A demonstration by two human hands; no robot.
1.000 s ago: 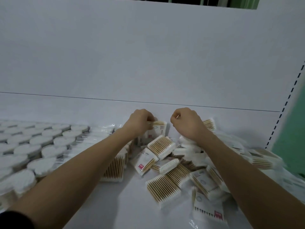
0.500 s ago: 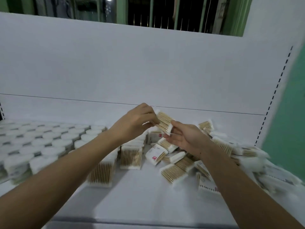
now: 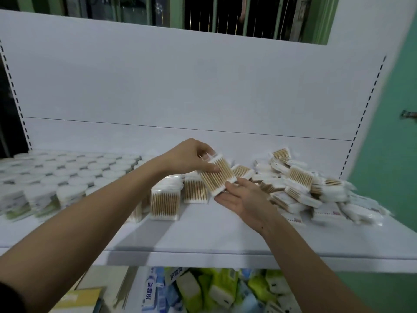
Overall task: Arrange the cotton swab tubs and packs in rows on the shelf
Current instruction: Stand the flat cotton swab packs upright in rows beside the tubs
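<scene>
My left hand (image 3: 191,158) pinches a clear pack of wooden cotton swabs (image 3: 218,176), held tilted above the white shelf (image 3: 203,231). My right hand (image 3: 242,196) lies palm up just under the pack's lower end, fingers straight and touching it. Upright swab packs (image 3: 165,202) stand in a short row to the left of the held pack. A loose heap of swab packs (image 3: 300,188) lies to the right. Round white-lidded swab tubs (image 3: 67,170) fill the shelf's left side in rows.
The white back panel (image 3: 180,86) rises behind the shelf, with slotted uprights at both sides. A green wall (image 3: 394,154) stands at the right. Below the shelf edge lie green and blue packaged goods (image 3: 214,290).
The pack has come forward and down from the heap, carried leftward by my left hand. My right hand has opened and turned palm up under it. The camera has pulled back.
</scene>
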